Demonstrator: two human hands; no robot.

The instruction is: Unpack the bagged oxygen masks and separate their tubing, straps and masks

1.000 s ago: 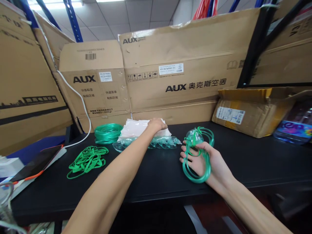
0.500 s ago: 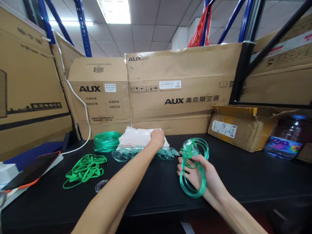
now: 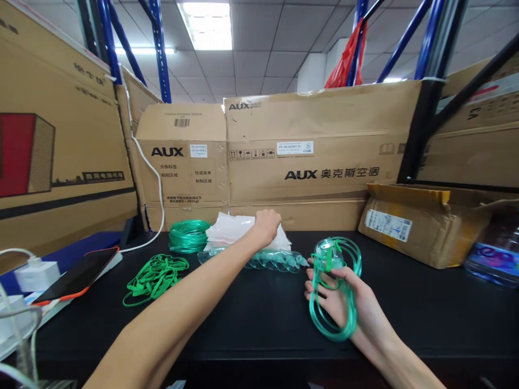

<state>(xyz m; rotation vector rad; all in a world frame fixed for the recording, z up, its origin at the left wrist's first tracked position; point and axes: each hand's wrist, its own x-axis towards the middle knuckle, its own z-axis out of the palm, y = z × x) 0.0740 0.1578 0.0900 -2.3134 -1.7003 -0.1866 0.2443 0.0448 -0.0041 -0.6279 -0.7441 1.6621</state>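
My right hand is closed around a clear oxygen mask with its coil of green tubing, held above the black table. A thin green strap hangs round the mask. Further left, my left hand is closed at the right side of a stack of white plastic bags and seems to pinch the top one; its fingertips are hidden. In front of the stack lies a row of clear green masks, partly covered by my left forearm. Coiled green tubing and a tangle of green straps lie left.
Cardboard panels stand along the back of the black table. An open carton and a bottle with a blue label are at right. A phone, a white charger and cables occupy the left.
My view has turned a little left and up, so everything sits further right and lower. My left hand has risen slightly at the bag stack. The right hand keeps hold of the mask and tubing.
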